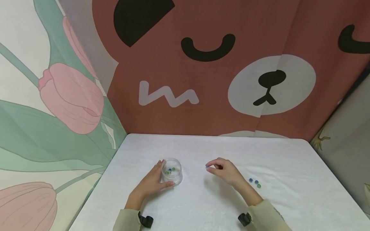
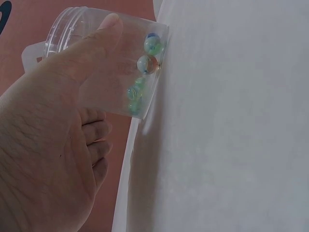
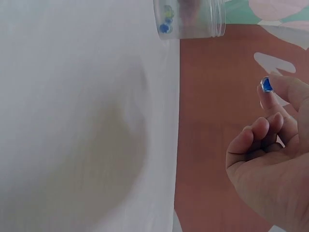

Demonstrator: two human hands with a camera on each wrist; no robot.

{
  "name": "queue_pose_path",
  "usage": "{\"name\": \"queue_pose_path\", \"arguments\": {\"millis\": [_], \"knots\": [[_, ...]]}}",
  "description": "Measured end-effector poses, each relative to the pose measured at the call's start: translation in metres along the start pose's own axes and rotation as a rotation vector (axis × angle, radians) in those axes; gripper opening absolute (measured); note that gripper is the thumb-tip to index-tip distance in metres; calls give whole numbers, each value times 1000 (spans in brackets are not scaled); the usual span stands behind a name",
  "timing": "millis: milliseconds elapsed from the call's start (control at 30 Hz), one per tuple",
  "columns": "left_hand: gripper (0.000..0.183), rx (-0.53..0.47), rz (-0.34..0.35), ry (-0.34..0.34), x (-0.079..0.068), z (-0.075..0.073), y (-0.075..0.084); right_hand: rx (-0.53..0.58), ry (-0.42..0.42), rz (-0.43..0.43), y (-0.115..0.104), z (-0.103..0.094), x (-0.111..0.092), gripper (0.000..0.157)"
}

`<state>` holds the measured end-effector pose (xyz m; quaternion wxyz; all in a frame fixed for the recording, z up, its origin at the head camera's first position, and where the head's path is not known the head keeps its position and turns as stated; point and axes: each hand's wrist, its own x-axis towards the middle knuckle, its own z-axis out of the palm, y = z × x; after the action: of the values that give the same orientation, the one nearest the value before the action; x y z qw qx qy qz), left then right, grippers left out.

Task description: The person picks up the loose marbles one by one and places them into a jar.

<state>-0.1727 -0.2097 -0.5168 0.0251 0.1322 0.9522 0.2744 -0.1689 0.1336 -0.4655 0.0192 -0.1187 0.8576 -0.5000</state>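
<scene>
A clear plastic jar [image 1: 171, 173] stands on the table with several green and blue marbles [image 2: 145, 65] at its bottom. My left hand [image 1: 151, 181] grips its side, the thumb lying along the near wall and the other fingers behind. To the right of the jar and above the tabletop, my right hand [image 1: 226, 171] pinches a blue marble [image 3: 266, 84] between thumb and index finger. The remaining right fingers are curled in toward the palm. Beside the right forearm lie two blue marbles [image 1: 253, 181] and a green marble [image 1: 259, 186].
A white cloth [image 1: 196, 205] covers the table. Behind it hangs a brown curtain [image 1: 162, 118] with a bear face, and a flower-patterned curtain [image 1: 69, 141] hangs along the left side. Each wrist carries a small black camera, such as the right one [image 1: 244, 219].
</scene>
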Motion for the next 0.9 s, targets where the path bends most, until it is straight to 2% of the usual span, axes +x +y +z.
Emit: {"name": "queue_pose_path", "arguments": {"millis": [467, 900], "knots": [[115, -4, -4, 2, -1, 0, 0, 12, -40, -92, -13, 22, 5, 14], [114, -9, -24, -1, -1, -1, 3, 47, -49, -98, -27, 40, 13, 13]]}}
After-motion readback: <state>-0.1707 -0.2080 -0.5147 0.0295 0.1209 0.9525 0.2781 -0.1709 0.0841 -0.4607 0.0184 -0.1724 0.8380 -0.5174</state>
